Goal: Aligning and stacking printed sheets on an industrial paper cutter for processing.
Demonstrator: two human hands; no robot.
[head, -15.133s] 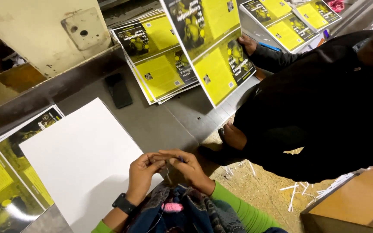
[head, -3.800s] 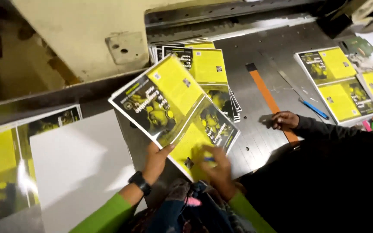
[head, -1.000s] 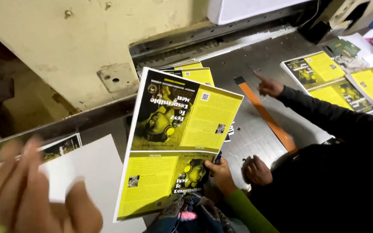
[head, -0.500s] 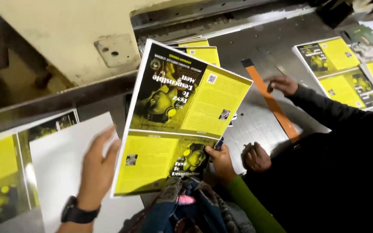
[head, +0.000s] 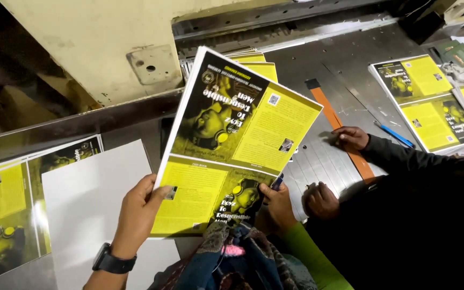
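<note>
Head view: one camera, looking down.
Left hand (head: 135,217): fingers clenched on the lower left edge of the printed sheets (head: 237,142).
Right hand (head: 278,202): fingers grasping the sheets' lower right edge.
Printed sheets: yellow and black, held tilted above the grey metal surface (head: 339,91).
Nearby: white sheet (head: 95,198); another person's hands by an orange strip (head: 345,134).

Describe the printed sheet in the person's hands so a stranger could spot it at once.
On the grey metal table before the cream machine body, the yellow-and-black printed sheet is gripped by the left hand and right hand. Alone among similar sheets, it is lifted, not lying flat.
</note>
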